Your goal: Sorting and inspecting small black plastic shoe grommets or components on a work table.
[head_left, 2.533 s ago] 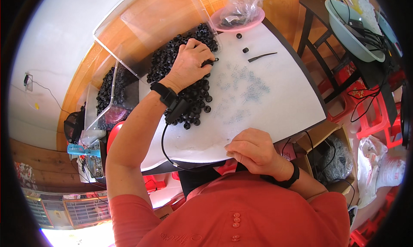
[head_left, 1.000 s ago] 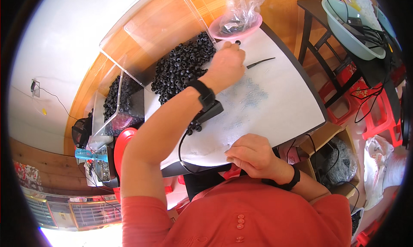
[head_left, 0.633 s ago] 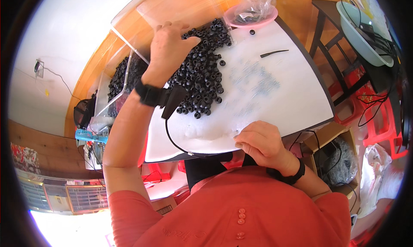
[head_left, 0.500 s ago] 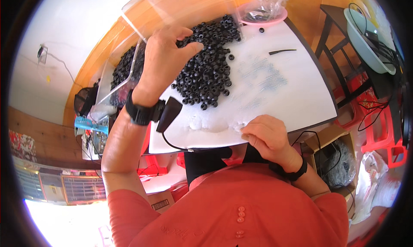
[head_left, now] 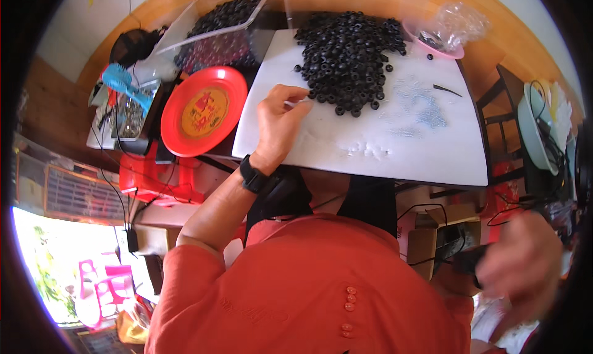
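Observation:
My left hand is at the near left edge of a heap of round black beads with holes through them. Its thumb and index finger are drawn close together, tips beside the outermost beads; what lies between them is too small to name. Under the heap is a white board on the table. Small clear bits lie near its front edge, and a patch of tiny bluish specks is to the right. Off the table at the lower right, my right hand is smeared by motion; its fingers cannot be read.
Left of the board are a red plate, clear tubs of dark beads and a blue brush. A pink bowl holds a plastic bag. A thin black strip lies rightward. Beyond are a pale teal basin and cardboard box.
My left hand has drawn back from over the beads to the heap's near edge, thumb and finger closer together. My right hand has left the board for the lower right. The view has shifted.

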Demonstrator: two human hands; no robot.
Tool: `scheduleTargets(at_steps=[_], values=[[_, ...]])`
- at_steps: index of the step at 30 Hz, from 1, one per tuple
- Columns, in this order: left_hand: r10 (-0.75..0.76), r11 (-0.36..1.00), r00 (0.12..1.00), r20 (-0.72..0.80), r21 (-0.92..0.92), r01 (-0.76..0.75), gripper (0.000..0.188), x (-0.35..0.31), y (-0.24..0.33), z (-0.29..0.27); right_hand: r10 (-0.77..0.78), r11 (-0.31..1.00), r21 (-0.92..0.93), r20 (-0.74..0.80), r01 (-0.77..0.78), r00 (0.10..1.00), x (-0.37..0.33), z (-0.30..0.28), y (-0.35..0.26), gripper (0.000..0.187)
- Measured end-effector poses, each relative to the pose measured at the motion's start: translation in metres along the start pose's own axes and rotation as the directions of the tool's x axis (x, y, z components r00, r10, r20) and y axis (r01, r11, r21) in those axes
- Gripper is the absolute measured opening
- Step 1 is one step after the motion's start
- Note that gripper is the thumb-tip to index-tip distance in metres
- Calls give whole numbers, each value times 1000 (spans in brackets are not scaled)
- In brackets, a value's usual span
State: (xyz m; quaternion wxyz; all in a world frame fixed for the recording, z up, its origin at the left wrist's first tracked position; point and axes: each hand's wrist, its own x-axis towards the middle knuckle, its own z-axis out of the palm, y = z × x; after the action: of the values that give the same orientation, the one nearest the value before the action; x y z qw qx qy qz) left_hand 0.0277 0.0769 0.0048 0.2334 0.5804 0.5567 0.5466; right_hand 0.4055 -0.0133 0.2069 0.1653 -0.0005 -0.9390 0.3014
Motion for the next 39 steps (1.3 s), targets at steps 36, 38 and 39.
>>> scheduleTargets(at_steps=[36, 38, 39], values=[[35, 999, 999, 39, -18, -34, 20, -1, -6, 1, -154, 973, 191, 129, 128, 980, 308, 41, 8, 22], [-9, 1000, 1000, -14, 19, 9, 20, -9, -11, -21, -206, 962, 215, 179, 166, 962, 167, 3, -18, 22], [16, 1000, 999, 33, 7, -16, 20, -3, -3, -2, -164, 973, 187, 150, 135, 975, 250, 23, -3, 22]])
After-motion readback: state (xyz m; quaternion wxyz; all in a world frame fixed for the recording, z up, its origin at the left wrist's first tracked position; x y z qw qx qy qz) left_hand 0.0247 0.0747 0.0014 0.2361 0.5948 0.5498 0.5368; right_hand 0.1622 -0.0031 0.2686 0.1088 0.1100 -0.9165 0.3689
